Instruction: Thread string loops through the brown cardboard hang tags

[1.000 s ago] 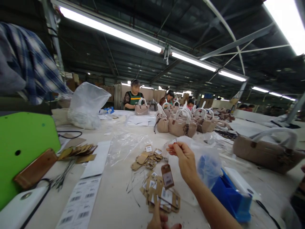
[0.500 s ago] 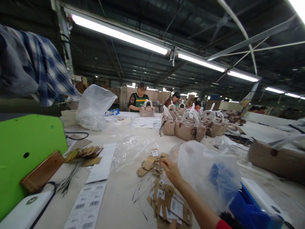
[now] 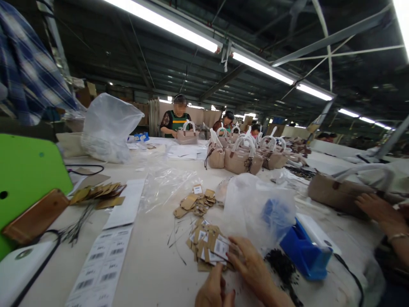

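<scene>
My right hand point(image 3: 251, 266) rests at the near edge of the table, its fingers curled over the edge of a heap of brown paper tags point(image 3: 209, 249) with barcode stickers. Close against it at the bottom of the view is my left hand point(image 3: 212, 294), only partly in sight, with fingers bent and whatever they hold hidden. A second, smaller heap of tags point(image 3: 194, 204) lies further back. A crumpled clear plastic bag point(image 3: 255, 209) stands just right of the tags.
A blue holder point(image 3: 303, 249) sits at right, black bits point(image 3: 283, 268) beside it. Barcode label sheets point(image 3: 100, 266), gold tags point(image 3: 97, 196), a phone point(image 3: 33, 217) and a green board point(image 3: 28, 175) lie left. Beige handbags point(image 3: 241, 160) stand behind; another person's hand point(image 3: 380, 211) touches one point(image 3: 338, 194).
My right hand has drawn back from the far tag heap to the near heap by my left hand. One second ago it held a tag up by its string.
</scene>
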A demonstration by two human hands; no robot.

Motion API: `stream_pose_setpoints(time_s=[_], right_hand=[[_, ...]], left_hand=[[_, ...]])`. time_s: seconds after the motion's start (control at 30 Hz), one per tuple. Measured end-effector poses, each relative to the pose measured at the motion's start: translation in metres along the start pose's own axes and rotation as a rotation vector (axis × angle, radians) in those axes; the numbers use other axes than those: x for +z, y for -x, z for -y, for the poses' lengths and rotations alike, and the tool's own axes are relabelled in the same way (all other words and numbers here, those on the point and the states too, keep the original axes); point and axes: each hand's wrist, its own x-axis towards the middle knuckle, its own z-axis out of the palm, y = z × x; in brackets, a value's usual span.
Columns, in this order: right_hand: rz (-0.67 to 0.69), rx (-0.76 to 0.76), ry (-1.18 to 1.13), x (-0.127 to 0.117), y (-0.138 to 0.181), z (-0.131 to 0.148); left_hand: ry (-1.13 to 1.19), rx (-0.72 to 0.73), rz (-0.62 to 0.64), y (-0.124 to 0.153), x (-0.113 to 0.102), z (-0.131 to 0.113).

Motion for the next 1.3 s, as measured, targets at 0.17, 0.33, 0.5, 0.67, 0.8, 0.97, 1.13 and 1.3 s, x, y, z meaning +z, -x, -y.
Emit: stream_pose_setpoints(time_s=[0.17, 0.33, 0.5, 0.67, 0.8, 0.97, 1.13, 1.3], right_hand=[[-0.015, -0.001, 0.131, 0.010, 0.025, -0.011], [-0.075, -0.162, 0.187, 0.007, 0.019, -0.009], [-0.221, -0.358, 0.250, -0.006, 0.027, -0.009], [-0.204, -0.590, 0.349, -0.020, 0.049, 0.016], [-0.124, -0.591, 0.329, -0.031, 0.065, 0.027], [-0.075, -0.562, 0.309, -0.041, 0.079, 0.032], [-0.239, -0.424, 0.343, -0.043, 0.096, 0.022], [-0.524, 0.013, 0.522, -0.039, 0.130, -0.018]], left_hand=[[0.028, 0.086, -0.023, 0.001, -0.005, 0.000], [0.023, 0.135, -0.090, 0.004, -0.008, -0.002], [-0.095, 0.400, -0.415, 0.005, -0.026, -0.007], [-0.252, 0.509, -0.371, 0.003, -0.051, -0.018], [-0.041, 0.320, 0.130, 0.006, -0.051, -0.026], [0.085, 0.275, 0.352, 0.009, -0.045, -0.028], [0.169, 0.232, 0.433, 0.011, -0.048, -0.027], [0.495, -0.019, 0.321, 0.011, -0.043, -0.020]])
